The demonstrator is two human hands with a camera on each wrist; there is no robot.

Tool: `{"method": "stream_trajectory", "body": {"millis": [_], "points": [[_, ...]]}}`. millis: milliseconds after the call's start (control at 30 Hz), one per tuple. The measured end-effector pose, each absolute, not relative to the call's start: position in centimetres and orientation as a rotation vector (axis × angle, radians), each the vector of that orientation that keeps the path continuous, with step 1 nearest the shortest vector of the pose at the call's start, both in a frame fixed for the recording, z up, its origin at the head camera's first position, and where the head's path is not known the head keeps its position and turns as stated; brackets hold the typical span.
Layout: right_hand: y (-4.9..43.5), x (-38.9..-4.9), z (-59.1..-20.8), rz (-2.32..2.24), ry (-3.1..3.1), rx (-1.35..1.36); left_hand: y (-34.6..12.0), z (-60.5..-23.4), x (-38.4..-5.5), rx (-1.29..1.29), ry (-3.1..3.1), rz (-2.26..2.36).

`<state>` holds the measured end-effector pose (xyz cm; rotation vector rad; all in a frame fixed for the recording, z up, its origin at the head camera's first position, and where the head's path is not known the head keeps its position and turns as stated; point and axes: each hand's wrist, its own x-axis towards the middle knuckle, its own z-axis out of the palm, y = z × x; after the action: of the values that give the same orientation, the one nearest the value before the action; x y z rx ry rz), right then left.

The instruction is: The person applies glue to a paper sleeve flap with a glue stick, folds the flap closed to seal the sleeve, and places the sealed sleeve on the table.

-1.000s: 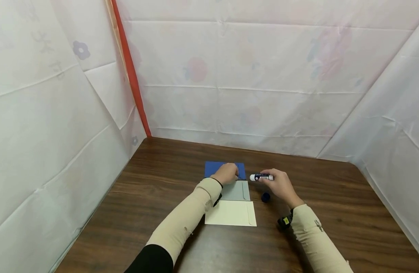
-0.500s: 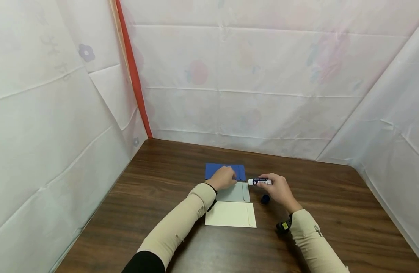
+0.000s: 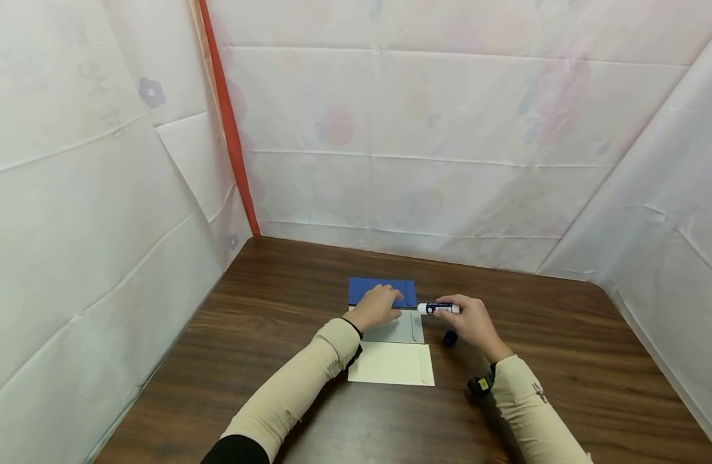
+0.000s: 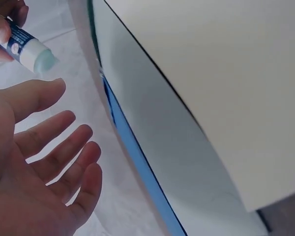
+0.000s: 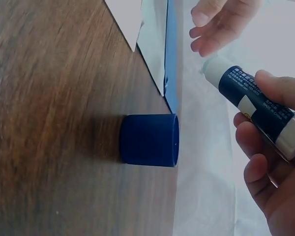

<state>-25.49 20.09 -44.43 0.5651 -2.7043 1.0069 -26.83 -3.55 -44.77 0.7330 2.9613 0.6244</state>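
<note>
An uncapped glue stick [image 3: 439, 309], white with a dark blue label, is held by my right hand [image 3: 474, 325] between thumb and fingers. Its pale tip points left, beside the right edge of the envelopes. My left hand [image 3: 377, 307] hovers over the grey envelope [image 3: 397, 328] and blue envelope [image 3: 364, 287], fingers loosely spread and holding nothing, as the left wrist view shows. Nearer me lies a cream envelope [image 3: 390, 364]. All three are in a column with flaps to the right. The dark blue cap [image 5: 148, 140] stands on the table below my right hand.
The brown wood-grain table [image 3: 263, 322] reaches back to white patterned sheeting [image 3: 448, 129] on three sides. A red strip [image 3: 230, 135] runs down the back left corner. Each wrist wears a strapped camera [image 3: 479, 386].
My left hand has drawn slightly back and left, and its fingers have loosened. My right hand has brought the glue stick a little left, nearer the envelopes.
</note>
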Motion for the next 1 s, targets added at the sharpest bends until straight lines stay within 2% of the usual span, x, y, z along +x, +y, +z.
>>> {"method": "stream_trajectory", "body": {"millis": [1000], "points": [[18.7, -22.6, -43.8, 1.26, -2.613, 0.646, -3.8, -43.7, -22.9, 0.838, 2.93, 0.928]]}}
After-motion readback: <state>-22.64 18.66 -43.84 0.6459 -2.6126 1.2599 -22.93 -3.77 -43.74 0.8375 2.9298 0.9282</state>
